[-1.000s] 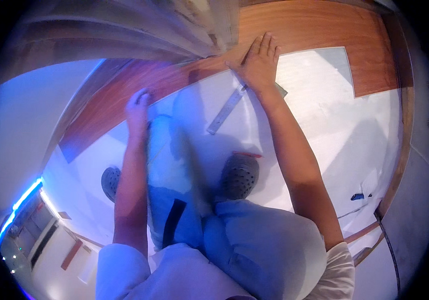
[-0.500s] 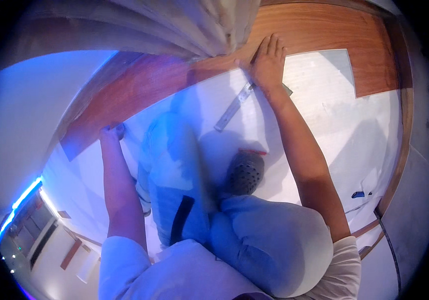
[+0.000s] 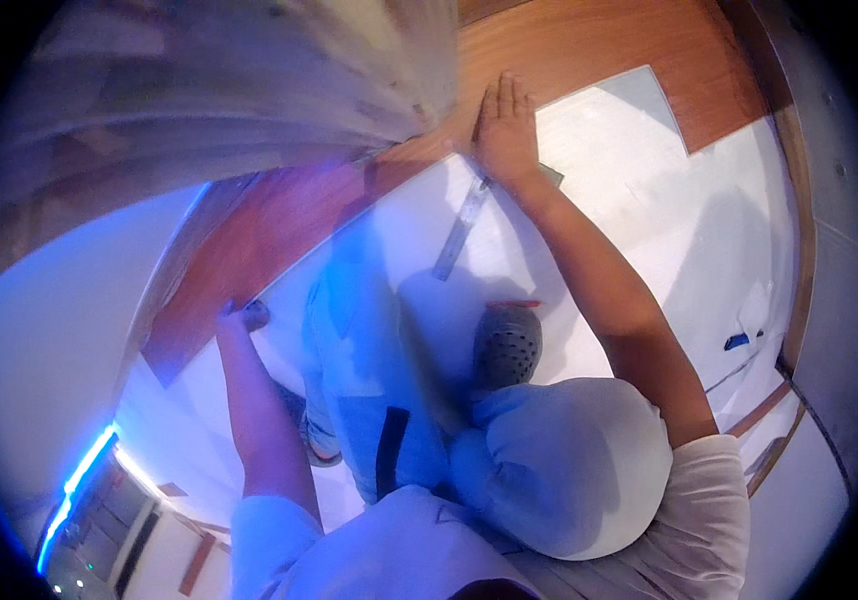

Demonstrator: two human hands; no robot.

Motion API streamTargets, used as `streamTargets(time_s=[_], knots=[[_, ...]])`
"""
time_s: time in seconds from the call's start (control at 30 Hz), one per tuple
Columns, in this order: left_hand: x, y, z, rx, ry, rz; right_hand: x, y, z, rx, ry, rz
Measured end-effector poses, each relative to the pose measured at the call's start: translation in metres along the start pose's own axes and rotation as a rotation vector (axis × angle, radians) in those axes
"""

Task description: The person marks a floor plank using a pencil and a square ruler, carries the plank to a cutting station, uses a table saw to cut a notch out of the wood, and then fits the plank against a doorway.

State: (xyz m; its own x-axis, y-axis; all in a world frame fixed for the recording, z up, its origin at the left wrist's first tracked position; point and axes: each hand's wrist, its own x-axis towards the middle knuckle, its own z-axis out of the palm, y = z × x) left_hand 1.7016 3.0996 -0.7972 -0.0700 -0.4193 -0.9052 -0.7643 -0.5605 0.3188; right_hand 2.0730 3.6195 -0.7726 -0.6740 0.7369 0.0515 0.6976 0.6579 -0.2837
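Observation:
A long reddish-brown wood-grain plank [image 3: 294, 215] lies across the white surface [image 3: 609, 250], with a step cut into its right end. My right hand [image 3: 507, 130] rests flat on it, fingers stretched out. Close beneath that wrist is a metal ruler blade [image 3: 461, 228], and a small greenish piece [image 3: 551, 175] shows on the wrist's other side. At the plank's near edge, toward its left end, my left hand [image 3: 246, 315] is closed with curled fingers; what they hold, if anything, is hidden. Beside my shoe [image 3: 507, 345] lies a thin red stick [image 3: 514, 303].
A pale, folded curtain-like sheet [image 3: 279, 90] hangs over the upper left and hides part of the plank. A small dark blue object [image 3: 737, 342] lies at the right. Along the right side runs a brown wooden border [image 3: 799, 240]. A blue light strip [image 3: 74, 495] glows lower left.
The whole view has turned and shifted, and the hanging sheet fills more of the upper left. Both hands keep about the same places on the plank.

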Motion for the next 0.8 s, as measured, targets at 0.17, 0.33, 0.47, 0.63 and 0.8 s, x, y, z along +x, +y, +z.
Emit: streamTargets(time_s=[0.17,0.33,0.47,0.63,0.8], knots=[[0.006,-0.007,-0.012,-0.088,-0.270,0.146,0.000,-0.004,-0.003,-0.008,0.015,0.001],[0.048,-0.003,-0.030,-0.115,-0.568,0.230,-0.002,-0.010,-0.004,-0.003,0.021,0.012],[0.064,0.010,-0.048,-0.049,-0.752,0.388,0.000,-0.017,-0.005,0.032,0.023,0.014],[0.024,-0.062,-0.062,1.057,-0.484,1.435,-0.007,-0.013,-0.007,-0.008,-0.060,0.055],[0.027,-0.050,-0.059,0.440,-0.701,0.963,-0.010,-0.022,-0.011,-0.014,-0.065,0.056]])
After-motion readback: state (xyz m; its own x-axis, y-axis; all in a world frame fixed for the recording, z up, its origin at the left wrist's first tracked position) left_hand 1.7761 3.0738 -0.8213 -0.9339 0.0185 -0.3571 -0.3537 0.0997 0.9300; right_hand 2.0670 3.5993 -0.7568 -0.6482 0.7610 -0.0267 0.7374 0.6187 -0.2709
